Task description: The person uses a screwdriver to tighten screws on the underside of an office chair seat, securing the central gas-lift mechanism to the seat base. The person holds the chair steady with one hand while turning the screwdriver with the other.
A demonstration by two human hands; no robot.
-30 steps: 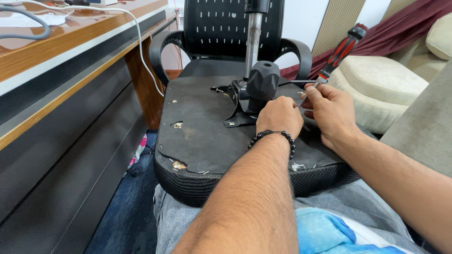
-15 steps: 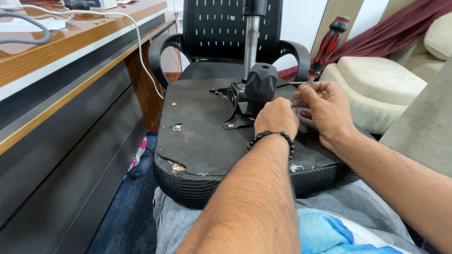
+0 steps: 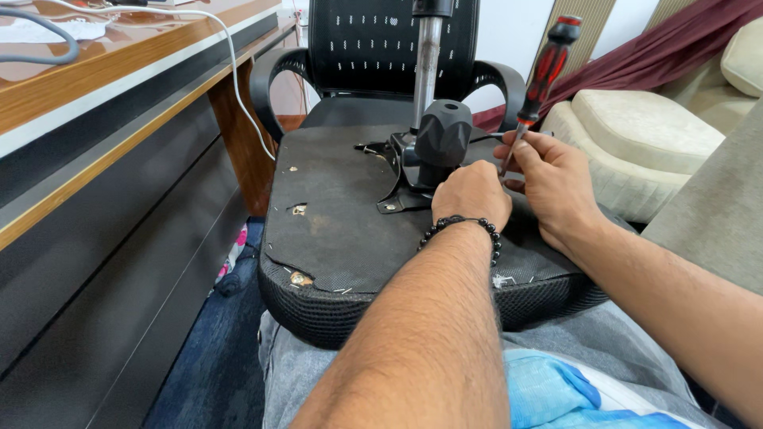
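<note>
An upturned black chair seat (image 3: pixel 342 230) rests on my lap, its underside up. A black metal mechanism plate (image 3: pixel 401 179) with a big dark knob (image 3: pixel 443 137) and a steel gas cylinder (image 3: pixel 427 67) sits at its middle. My left hand (image 3: pixel 470 195) wears a black bead bracelet and presses on the mechanism just below the knob. My right hand (image 3: pixel 548 179) holds a screwdriver (image 3: pixel 542 75) with a red-and-black handle by its shaft, the handle pointing up and the tip down by the mechanism's right side.
A wooden desk (image 3: pixel 95 87) with a white cable (image 3: pixel 230 63) runs along the left. A black mesh office chair (image 3: pixel 373 48) stands behind the seat. A cream sofa (image 3: pixel 652 135) and a maroon cloth (image 3: pixel 683 40) lie to the right.
My right hand has raised the screwdriver more upright, so its red-and-black handle now stands high above the hand. My left hand stays on the mechanism.
</note>
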